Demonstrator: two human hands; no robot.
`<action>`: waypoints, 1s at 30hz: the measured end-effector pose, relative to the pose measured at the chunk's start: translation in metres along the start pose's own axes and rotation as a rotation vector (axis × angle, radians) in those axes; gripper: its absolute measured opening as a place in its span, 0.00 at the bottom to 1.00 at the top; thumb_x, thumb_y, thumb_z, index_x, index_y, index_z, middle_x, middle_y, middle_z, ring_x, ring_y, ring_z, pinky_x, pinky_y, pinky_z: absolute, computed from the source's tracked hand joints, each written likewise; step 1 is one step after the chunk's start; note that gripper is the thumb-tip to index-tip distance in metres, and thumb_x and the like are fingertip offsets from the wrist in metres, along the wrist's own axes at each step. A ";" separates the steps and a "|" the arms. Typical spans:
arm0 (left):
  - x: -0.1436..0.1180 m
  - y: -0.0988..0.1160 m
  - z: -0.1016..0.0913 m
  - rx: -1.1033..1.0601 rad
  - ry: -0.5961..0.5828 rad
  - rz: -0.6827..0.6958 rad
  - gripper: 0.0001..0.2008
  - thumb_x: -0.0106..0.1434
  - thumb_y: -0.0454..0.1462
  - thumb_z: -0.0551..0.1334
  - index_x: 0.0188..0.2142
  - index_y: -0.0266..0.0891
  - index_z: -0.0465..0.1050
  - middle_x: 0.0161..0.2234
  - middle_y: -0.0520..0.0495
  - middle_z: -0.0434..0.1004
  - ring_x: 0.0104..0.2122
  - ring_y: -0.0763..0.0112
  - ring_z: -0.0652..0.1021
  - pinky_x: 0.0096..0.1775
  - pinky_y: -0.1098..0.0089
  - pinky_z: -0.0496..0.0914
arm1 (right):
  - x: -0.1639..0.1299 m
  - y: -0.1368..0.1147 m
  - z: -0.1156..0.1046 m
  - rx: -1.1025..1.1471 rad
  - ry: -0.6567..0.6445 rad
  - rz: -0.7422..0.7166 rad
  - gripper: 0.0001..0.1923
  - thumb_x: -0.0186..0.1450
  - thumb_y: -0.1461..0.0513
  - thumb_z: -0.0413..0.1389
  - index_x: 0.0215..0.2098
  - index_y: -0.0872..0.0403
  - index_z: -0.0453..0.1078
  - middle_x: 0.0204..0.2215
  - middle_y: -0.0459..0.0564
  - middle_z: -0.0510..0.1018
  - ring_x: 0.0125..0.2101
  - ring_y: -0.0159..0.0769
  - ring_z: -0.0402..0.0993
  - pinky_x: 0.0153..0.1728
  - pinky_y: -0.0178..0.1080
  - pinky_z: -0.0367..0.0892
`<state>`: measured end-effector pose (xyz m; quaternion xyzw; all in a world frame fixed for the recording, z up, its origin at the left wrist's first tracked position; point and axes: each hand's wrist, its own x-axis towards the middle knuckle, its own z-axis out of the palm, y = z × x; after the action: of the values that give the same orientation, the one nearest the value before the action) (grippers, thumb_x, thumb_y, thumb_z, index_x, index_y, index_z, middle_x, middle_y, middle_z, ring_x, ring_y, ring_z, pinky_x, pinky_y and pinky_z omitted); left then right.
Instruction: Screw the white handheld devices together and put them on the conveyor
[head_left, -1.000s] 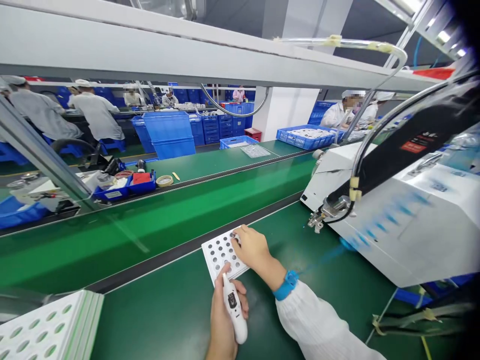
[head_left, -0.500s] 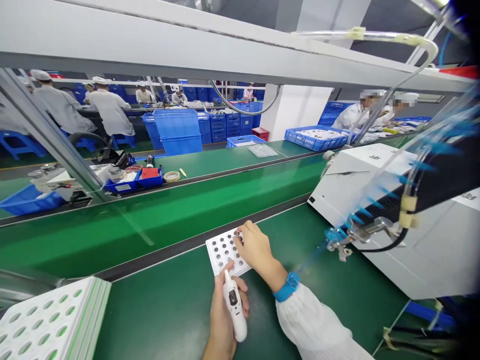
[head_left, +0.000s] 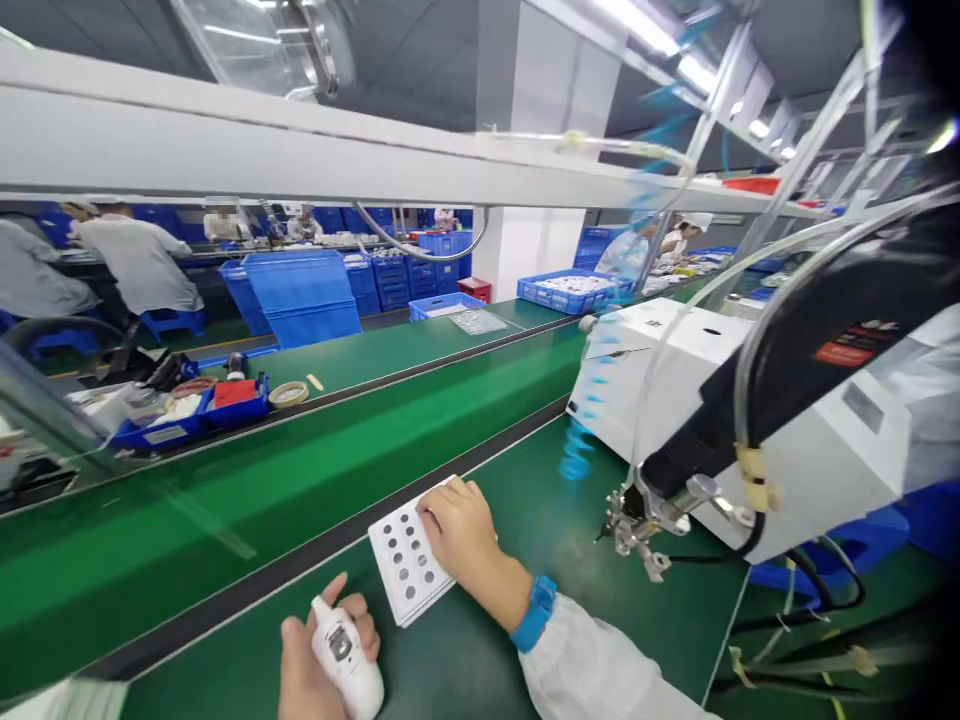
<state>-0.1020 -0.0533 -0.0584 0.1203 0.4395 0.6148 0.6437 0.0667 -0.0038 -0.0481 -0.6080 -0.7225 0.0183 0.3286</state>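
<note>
My left hand (head_left: 306,668) is wrapped round a white handheld device (head_left: 352,672) that looks like an ear thermometer. Its narrow tip points up and away, and a small dark panel shows on its face. To its right, a white tray (head_left: 387,575) with rows of round holes lies on the green work surface. My right hand (head_left: 463,532) rests over the tray's right part with fingers bent and pressed together at the holes. Whatever the fingertips pinch is hidden. A blue band (head_left: 535,613) circles the right wrist.
A black arm with a metal nozzle (head_left: 637,525) hangs to the right, before a white machine (head_left: 637,360). A coiled blue hose (head_left: 576,455) dangles nearby. Stacked white trays (head_left: 79,700) show at the lower left. Blue bins (head_left: 161,435) stand beyond the green divider; co-workers sit farther back.
My left hand has moved left with the device, away from the tray. The right hand stays at the tray. The view has turned to the right.
</note>
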 end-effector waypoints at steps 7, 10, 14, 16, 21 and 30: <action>-0.004 -0.012 0.004 -0.078 -0.038 0.022 0.22 0.54 0.50 0.66 0.42 0.37 0.71 0.26 0.50 0.72 0.22 0.74 0.70 0.25 0.73 0.66 | -0.049 -0.045 0.005 0.352 0.220 -0.429 0.09 0.65 0.69 0.53 0.37 0.51 0.73 0.29 0.43 0.79 0.31 0.32 0.71 0.34 0.39 0.60; -0.003 -0.015 0.003 -0.092 -0.041 0.027 0.20 0.55 0.48 0.66 0.41 0.36 0.72 0.28 0.50 0.73 0.24 0.75 0.72 0.30 0.73 0.67 | -0.055 -0.049 0.011 0.323 0.208 -0.476 0.10 0.65 0.71 0.53 0.33 0.52 0.73 0.25 0.43 0.77 0.30 0.31 0.71 0.32 0.39 0.59; -0.005 -0.015 0.004 -0.097 -0.071 0.020 0.20 0.56 0.49 0.66 0.41 0.36 0.72 0.29 0.49 0.74 0.25 0.74 0.73 0.32 0.72 0.67 | -0.054 -0.046 0.014 0.318 0.241 -0.500 0.10 0.63 0.72 0.54 0.34 0.52 0.73 0.25 0.43 0.78 0.29 0.31 0.71 0.30 0.38 0.60; -0.005 -0.015 0.004 -0.093 -0.080 0.017 0.21 0.56 0.49 0.66 0.41 0.36 0.72 0.29 0.48 0.75 0.26 0.73 0.73 0.33 0.71 0.68 | -0.054 -0.045 0.015 0.328 0.251 -0.512 0.10 0.63 0.72 0.55 0.36 0.51 0.72 0.28 0.43 0.80 0.30 0.31 0.71 0.31 0.38 0.61; -0.004 -0.016 0.003 -0.061 -0.095 0.040 0.20 0.57 0.49 0.65 0.41 0.36 0.72 0.30 0.48 0.75 0.27 0.73 0.74 0.33 0.70 0.69 | -0.056 -0.048 0.013 0.331 0.219 -0.534 0.11 0.63 0.72 0.55 0.37 0.51 0.72 0.31 0.42 0.81 0.30 0.30 0.73 0.31 0.38 0.61; -0.007 -0.017 0.002 0.044 -0.115 0.073 0.21 0.58 0.49 0.64 0.42 0.35 0.72 0.33 0.45 0.77 0.27 0.72 0.75 0.33 0.70 0.69 | -0.055 -0.052 0.006 0.305 0.222 -0.572 0.11 0.62 0.74 0.54 0.36 0.53 0.71 0.32 0.43 0.82 0.27 0.28 0.74 0.27 0.37 0.58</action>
<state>-0.0880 -0.0626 -0.0655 0.1854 0.4107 0.6201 0.6423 0.0215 -0.0642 -0.0556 -0.3228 -0.8126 -0.0328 0.4842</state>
